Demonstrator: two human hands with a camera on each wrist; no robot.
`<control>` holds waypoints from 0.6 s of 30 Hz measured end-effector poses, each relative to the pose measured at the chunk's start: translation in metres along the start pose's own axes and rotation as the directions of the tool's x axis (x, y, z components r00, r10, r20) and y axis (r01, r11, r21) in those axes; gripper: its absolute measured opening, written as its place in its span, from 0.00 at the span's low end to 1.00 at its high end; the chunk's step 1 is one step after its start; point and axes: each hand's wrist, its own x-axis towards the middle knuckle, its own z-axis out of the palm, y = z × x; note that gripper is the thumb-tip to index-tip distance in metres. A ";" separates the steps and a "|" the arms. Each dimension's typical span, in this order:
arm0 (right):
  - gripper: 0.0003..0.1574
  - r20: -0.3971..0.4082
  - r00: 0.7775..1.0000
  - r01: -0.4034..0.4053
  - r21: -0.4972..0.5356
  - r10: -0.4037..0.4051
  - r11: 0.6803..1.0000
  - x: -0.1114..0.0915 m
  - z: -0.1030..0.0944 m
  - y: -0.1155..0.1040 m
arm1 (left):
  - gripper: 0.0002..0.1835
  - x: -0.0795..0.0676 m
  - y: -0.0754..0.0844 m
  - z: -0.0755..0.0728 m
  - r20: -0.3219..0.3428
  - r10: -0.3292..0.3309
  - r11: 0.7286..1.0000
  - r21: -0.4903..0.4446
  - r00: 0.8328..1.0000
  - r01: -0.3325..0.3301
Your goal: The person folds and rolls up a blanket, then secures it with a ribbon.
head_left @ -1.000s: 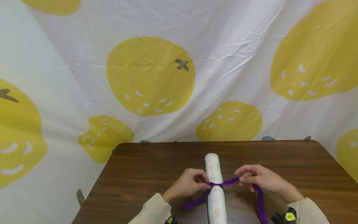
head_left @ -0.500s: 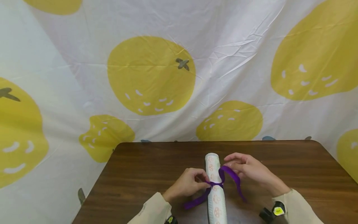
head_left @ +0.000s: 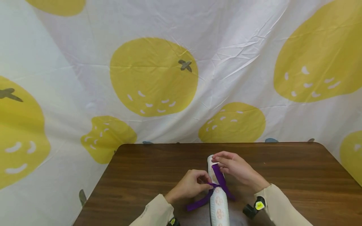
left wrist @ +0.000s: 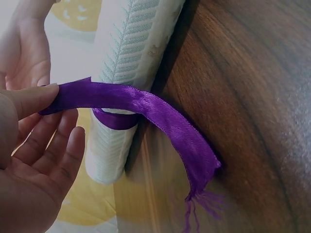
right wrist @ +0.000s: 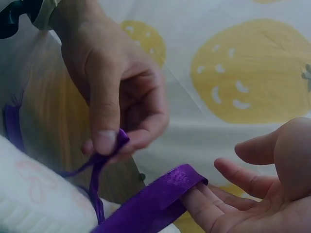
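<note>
A white rolled-up cloth (head_left: 220, 207) with pinkish prints lies lengthwise on the table, with a purple ribbon (left wrist: 170, 116) looped around its middle. At the roll's left side, my left hand (head_left: 190, 185) pinches the ribbon between thumb and finger, close to the loop. One frayed ribbon end hangs past that hand. My right hand (head_left: 238, 169) is over the far part of the roll, thumb held apart from the fingers. In the right wrist view, the ribbon's other length drapes across the extended fingers (right wrist: 201, 206) of the right hand.
The dark wood-grain table (head_left: 147, 175) ends at a rounded back edge. Behind it hangs a white cloth (head_left: 158, 131) printed with yellow fruit. A black wrist device (head_left: 254, 207) with a yellow label sits at the right sleeve.
My right hand has moved left from beside the roll to over it, bringing its ribbon length across and no longer pinching it. The left hand stays in place.
</note>
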 end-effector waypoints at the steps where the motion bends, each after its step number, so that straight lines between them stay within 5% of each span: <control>1: 0.23 -0.001 1.000 0.000 -0.001 0.000 1.000 0.002 0.003 0.000 | 0.03 0.000 0.000 0.000 -0.003 0.005 1.000 0.004 1.000 -0.005; 12: 0.28 -0.003 0.996 -0.094 -0.006 0.094 0.996 0.026 0.033 0.001 | 0.03 0.000 -0.004 0.000 -0.001 0.013 1.000 0.020 1.000 -0.013; 18: 0.35 0.110 0.986 -0.126 -0.010 0.126 0.992 0.035 0.042 0.004 | 0.03 0.000 -0.003 0.000 -0.009 -0.008 1.000 0.006 1.000 0.008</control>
